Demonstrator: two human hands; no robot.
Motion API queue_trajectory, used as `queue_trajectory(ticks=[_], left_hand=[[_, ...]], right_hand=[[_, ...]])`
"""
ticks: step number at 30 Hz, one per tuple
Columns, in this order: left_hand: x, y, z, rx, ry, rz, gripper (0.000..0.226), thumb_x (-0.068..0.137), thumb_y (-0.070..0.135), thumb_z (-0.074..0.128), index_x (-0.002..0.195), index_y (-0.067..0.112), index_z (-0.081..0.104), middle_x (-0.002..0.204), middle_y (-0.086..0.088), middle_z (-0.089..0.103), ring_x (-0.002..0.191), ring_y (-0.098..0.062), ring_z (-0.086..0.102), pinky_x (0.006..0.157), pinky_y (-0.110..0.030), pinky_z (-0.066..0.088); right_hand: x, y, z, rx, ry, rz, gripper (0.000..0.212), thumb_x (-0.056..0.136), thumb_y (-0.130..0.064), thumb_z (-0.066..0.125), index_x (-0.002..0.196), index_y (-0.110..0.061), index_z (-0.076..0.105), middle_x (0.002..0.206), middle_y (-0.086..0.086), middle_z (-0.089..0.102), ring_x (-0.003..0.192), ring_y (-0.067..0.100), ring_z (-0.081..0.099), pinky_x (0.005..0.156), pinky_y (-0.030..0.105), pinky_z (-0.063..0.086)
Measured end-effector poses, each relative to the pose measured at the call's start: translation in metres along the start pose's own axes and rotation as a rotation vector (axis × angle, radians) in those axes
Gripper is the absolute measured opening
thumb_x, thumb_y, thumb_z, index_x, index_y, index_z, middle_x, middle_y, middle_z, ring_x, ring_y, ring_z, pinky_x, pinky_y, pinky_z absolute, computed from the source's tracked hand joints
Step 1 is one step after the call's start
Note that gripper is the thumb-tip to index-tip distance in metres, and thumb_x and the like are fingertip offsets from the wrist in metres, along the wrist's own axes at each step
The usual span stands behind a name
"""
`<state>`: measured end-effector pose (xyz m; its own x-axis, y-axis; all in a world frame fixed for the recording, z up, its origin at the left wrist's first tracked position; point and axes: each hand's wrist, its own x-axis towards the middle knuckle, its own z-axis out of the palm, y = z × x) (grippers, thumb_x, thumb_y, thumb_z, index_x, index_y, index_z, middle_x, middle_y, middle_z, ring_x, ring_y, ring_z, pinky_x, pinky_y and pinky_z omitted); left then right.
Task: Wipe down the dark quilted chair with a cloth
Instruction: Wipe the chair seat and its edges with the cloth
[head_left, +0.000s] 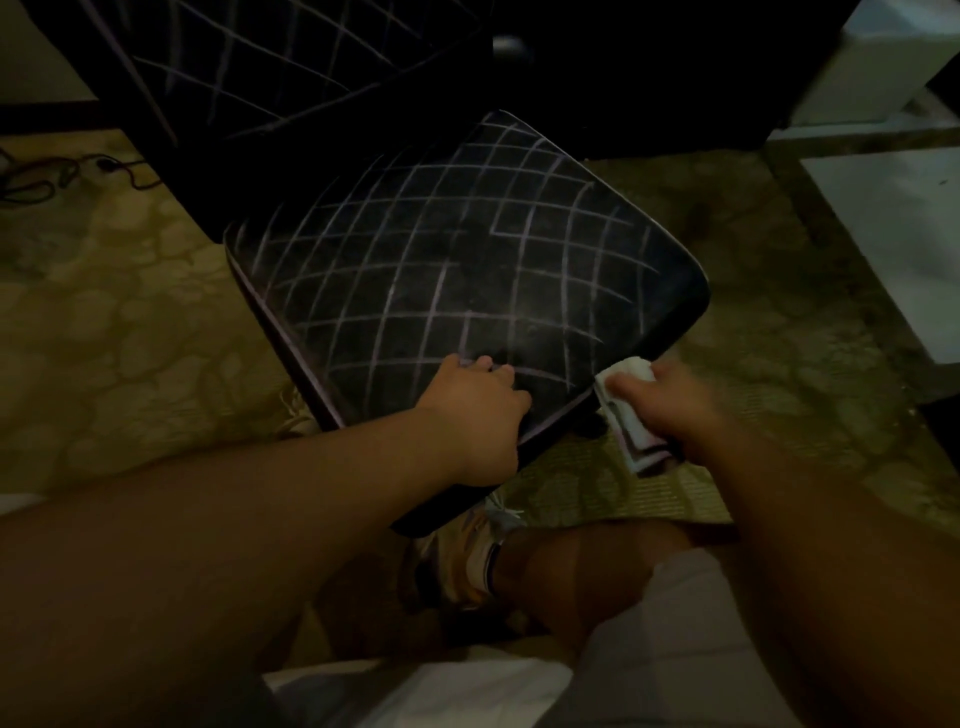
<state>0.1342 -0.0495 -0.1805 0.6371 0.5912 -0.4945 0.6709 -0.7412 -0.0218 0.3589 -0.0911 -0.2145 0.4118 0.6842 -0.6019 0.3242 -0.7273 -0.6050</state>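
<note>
My left hand (480, 410) rested flat on the chair seat (467, 270) near its front edge, fingers relaxed. Right hand (670, 405) gripped the cloth (631, 415) vs. seat's front-right edge; open carpet (104, 338) beside seat.

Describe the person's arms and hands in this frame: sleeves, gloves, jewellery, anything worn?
Both forearms are bare as far up as the frame shows; no sleeves in view. The left hand and right hand wear no gloves. No watch, bracelet or ring is visible, though the light is dim and the right hand is slightly blurred, so small items could be missed.
</note>
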Motion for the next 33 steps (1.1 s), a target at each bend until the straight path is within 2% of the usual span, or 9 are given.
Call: queue_trajectory(ticks=[3,6,11,17,20,23,26,30,33], left_hand=[[0.000,0.001,0.001,-0.007,0.000,-0.004,0.064,0.092,0.049,0.053,0.150,0.024,0.043,0.155,-0.011,0.038,0.142,-0.033,0.035,0.114,-0.056,0.030],[0.000,0.002,0.000,-0.015,-0.003,-0.006,0.066,0.092,0.050,0.054,0.151,0.024,0.041,0.157,-0.011,0.035,0.144,-0.033,0.033,0.115,-0.058,0.029],[0.000,0.006,-0.002,-0.022,-0.011,-0.015,0.069,0.091,0.050,0.054,0.153,0.024,0.038,0.159,-0.012,0.031,0.146,-0.034,0.029,0.115,-0.060,0.026],[-0.001,0.007,-0.003,-0.055,-0.052,-0.026,0.078,0.094,0.048,0.053,0.161,0.024,0.021,0.170,-0.010,0.010,0.156,-0.034,0.008,0.120,-0.067,0.009],[0.001,0.009,-0.005,-0.069,-0.055,-0.029,0.078,0.094,0.050,0.052,0.161,0.025,0.022,0.170,-0.009,0.011,0.156,-0.034,0.008,0.120,-0.069,0.006],[0.003,0.012,-0.008,-0.076,-0.063,-0.026,0.078,0.094,0.051,0.054,0.161,0.024,0.023,0.170,-0.009,0.011,0.156,-0.035,0.008,0.121,-0.068,0.004],[0.003,0.011,-0.010,-0.093,-0.075,-0.023,0.081,0.094,0.049,0.055,0.162,0.026,0.018,0.171,-0.008,0.007,0.157,-0.032,0.006,0.121,-0.068,0.003],[0.007,0.010,-0.009,-0.109,-0.077,-0.024,0.084,0.094,0.048,0.055,0.163,0.029,0.013,0.172,-0.005,0.003,0.157,-0.029,0.003,0.121,-0.068,0.003],[0.010,0.012,-0.010,-0.112,-0.071,-0.022,0.084,0.093,0.049,0.055,0.163,0.029,0.013,0.171,-0.006,0.005,0.157,-0.030,0.004,0.121,-0.068,0.003]], right_hand=[[0.005,-0.004,0.000,0.101,0.119,0.105,0.041,0.091,-0.049,0.061,0.118,-0.019,0.055,0.109,0.012,0.062,0.097,0.031,0.062,0.086,0.048,0.054],[0.006,-0.005,0.000,0.051,0.186,0.076,0.052,0.090,-0.052,0.060,0.127,-0.017,0.054,0.116,0.013,0.061,0.098,0.030,0.061,0.081,0.042,0.053],[-0.004,-0.001,0.006,-0.137,-0.029,0.009,0.026,0.093,-0.048,0.059,0.104,-0.025,0.053,0.097,0.007,0.062,0.088,0.024,0.062,0.076,0.041,0.052],[0.001,-0.005,0.008,-0.058,0.169,0.046,0.047,0.096,-0.050,0.052,0.122,-0.012,0.058,0.112,0.014,0.061,0.099,0.030,0.060,0.091,0.045,0.051],[0.001,-0.002,0.008,-0.092,0.115,0.015,0.047,0.094,-0.052,0.054,0.122,-0.014,0.057,0.111,0.013,0.062,0.096,0.029,0.061,0.083,0.043,0.053],[-0.003,0.003,0.009,-0.185,0.003,-0.041,0.037,0.091,-0.050,0.059,0.111,-0.019,0.059,0.103,0.008,0.063,0.090,0.023,0.061,0.073,0.036,0.048],[-0.003,0.001,0.010,-0.145,0.063,-0.013,0.035,0.092,-0.049,0.058,0.110,-0.019,0.058,0.104,0.009,0.063,0.089,0.023,0.060,0.069,0.035,0.046],[-0.002,-0.001,0.011,0.019,0.157,0.022,0.046,0.093,-0.043,0.062,0.127,-0.014,0.050,0.113,0.009,0.056,0.103,0.029,0.058,0.090,0.048,0.051],[-0.003,-0.002,0.011,0.101,0.198,0.043,0.048,0.093,-0.040,0.062,0.132,-0.016,0.048,0.119,0.011,0.058,0.106,0.031,0.059,0.094,0.052,0.051]])
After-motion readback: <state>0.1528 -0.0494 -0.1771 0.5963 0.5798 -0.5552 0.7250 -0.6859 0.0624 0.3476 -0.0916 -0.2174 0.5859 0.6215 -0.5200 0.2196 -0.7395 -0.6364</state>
